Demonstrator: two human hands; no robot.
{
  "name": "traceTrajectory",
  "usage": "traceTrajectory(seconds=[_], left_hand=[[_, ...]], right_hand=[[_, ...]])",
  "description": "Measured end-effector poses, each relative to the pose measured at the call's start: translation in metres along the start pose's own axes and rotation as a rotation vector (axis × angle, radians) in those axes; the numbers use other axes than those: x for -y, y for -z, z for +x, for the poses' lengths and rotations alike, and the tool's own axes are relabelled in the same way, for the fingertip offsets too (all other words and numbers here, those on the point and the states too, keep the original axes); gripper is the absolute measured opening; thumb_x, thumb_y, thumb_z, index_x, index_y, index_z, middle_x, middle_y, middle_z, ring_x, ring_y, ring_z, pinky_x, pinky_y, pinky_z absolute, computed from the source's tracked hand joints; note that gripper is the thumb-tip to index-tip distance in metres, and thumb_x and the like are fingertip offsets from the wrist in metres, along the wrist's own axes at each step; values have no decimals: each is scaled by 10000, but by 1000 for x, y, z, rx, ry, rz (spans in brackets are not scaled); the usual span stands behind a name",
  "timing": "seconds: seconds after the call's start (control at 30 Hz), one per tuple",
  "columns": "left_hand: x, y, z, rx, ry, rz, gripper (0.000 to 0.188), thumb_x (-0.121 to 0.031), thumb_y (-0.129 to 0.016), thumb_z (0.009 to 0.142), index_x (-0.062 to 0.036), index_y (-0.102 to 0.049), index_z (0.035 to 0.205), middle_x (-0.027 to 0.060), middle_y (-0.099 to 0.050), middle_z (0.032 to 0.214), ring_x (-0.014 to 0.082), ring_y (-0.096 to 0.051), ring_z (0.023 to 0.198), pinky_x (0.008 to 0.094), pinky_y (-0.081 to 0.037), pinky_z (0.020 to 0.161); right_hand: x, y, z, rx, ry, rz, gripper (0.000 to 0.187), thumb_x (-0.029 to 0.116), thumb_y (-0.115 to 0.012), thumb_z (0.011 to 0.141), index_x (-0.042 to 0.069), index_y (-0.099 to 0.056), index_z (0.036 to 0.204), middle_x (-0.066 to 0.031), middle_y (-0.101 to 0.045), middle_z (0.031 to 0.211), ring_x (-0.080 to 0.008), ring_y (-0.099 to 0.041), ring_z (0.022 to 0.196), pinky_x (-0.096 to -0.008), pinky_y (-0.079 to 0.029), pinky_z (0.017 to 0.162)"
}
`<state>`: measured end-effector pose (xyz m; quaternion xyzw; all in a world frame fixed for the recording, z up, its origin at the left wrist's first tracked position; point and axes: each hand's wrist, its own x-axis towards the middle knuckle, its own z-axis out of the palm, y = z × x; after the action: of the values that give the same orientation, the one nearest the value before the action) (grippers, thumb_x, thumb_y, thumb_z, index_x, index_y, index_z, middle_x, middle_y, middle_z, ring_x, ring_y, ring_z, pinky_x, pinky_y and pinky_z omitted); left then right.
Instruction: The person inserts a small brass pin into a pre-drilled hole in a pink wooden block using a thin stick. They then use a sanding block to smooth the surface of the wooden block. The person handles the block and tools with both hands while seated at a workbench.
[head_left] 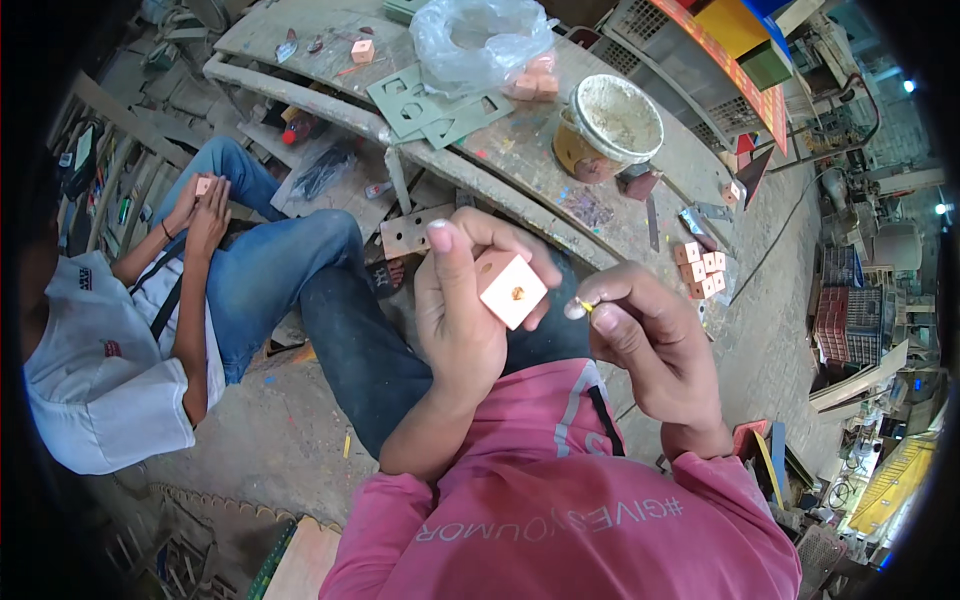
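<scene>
My left hand (465, 310) is closed around a pale orange cube-shaped block (512, 296), raised above my lap. A round hole shows in the face turned up to me, with a brownish rim, and another hole shows on a side face. Just to the right, my right hand (655, 345) pinches a small, thin yellow piece (587, 307) between thumb and fingertips. Its tip points toward the block but stays apart from it. Whitish residue coats a fingertip of that hand. What kind of piece it is, I cannot tell.
Ahead stands a worn workbench (520, 215) with a white-rimmed bucket (618, 120), green cut-out sheets (415, 110), a clear plastic bag (480, 40) and several similar blocks (700, 270). A person in a white shirt (110, 370) sits at my left, holding a block (204, 186).
</scene>
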<state>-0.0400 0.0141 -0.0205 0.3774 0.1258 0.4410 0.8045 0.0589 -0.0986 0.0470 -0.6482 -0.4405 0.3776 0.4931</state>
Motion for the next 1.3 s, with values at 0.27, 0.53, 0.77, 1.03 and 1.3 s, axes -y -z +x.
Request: traceTrajectory(seconds=[0.27,0.53,0.77,1.03,1.3], left_hand=[[-4,0,-8,36,118,-238,546,-466,-171,990,-31,-458,826,111,-486,652,137,-416,467,234,-337,357],[-5,0,-12,-4,55,-145,551,-456,-172,992,-26,-463,806,106,-474,610,126,-375,423,229,-280,317],[-2,-6,-15,-94,-78,96,565,-411,-196,1003,-8,-494,742,74,-520,584,87,-486,485,212,-369,444],[-1,-12,-19,-77,-239,238,512,-341,-217,1008,-2,-491,740,69,-523,601,87,-485,488,211,-373,450],[-3,-13,-21,-49,-354,339,470,-296,-249,1004,18,-498,759,91,-539,631,101,-495,494,220,-388,449]], right_hand=[[8,-4,-8,-163,-42,438,251,230,-402,979,14,-529,1005,-22,-440,588,-71,-348,485,-225,-283,446],[-8,-18,-1,-308,170,781,542,456,-196,993,48,-525,856,-37,-388,605,-127,-313,500,-284,-298,486],[-14,-29,-12,-165,399,343,65,-7,-520,894,-58,-536,930,-248,-549,1051,-292,-636,910,-378,-548,791],[-29,-36,-16,-206,464,346,87,-56,-509,882,-85,-479,958,-292,-594,967,-295,-655,850,-392,-563,748],[-26,-30,-19,-179,422,363,92,-52,-503,884,-79,-438,944,-320,-588,962,-300,-652,858,-398,-565,740]])
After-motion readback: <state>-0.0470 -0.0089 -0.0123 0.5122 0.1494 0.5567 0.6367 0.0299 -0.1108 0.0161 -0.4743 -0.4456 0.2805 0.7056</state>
